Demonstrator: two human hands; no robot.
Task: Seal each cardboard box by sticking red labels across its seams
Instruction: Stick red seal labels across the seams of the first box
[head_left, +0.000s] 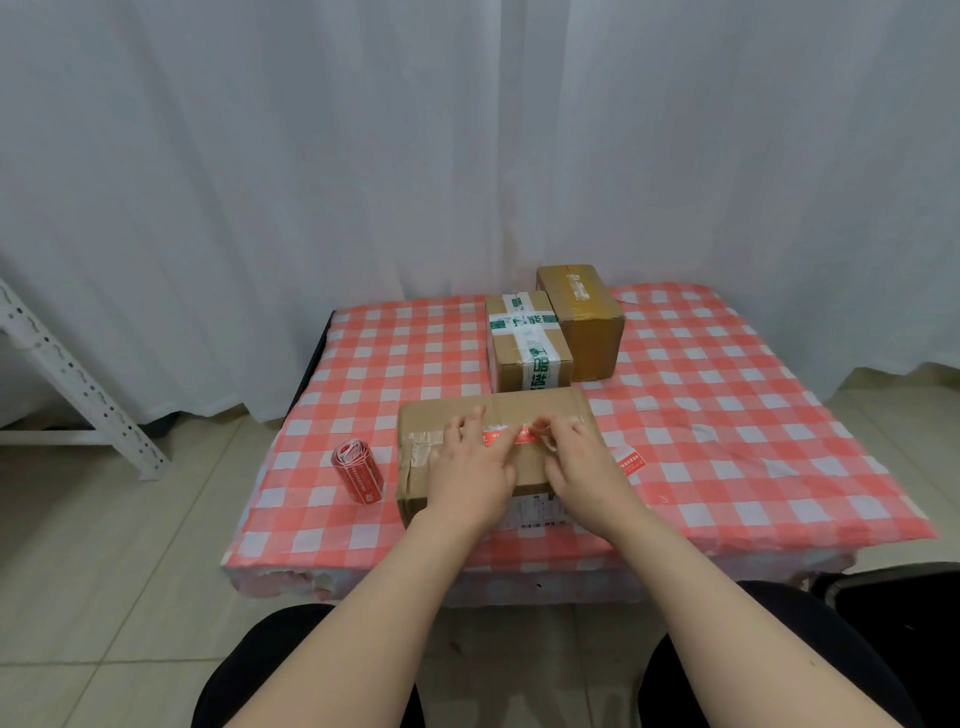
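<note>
A wide cardboard box (540, 410) lies at the near middle of the checked table, clear tape along its top. A red label (506, 437) lies across its top seam. My left hand (470, 467) rests on the box with straight fingers pressing the label's left end. My right hand (582, 462) pinches the label's right end between thumb and fingertips. Another red label (629, 461) sticks on the box's right side. The roll of red labels (357, 470) lies on the table left of the box.
Behind stand a small box (527, 340) with green-printed white tape and a taller brown box (584, 317) to its right. The red-and-white checked cloth (727, 415) covers a low table. A white metal rack leg (78, 384) stands at left; white curtain behind.
</note>
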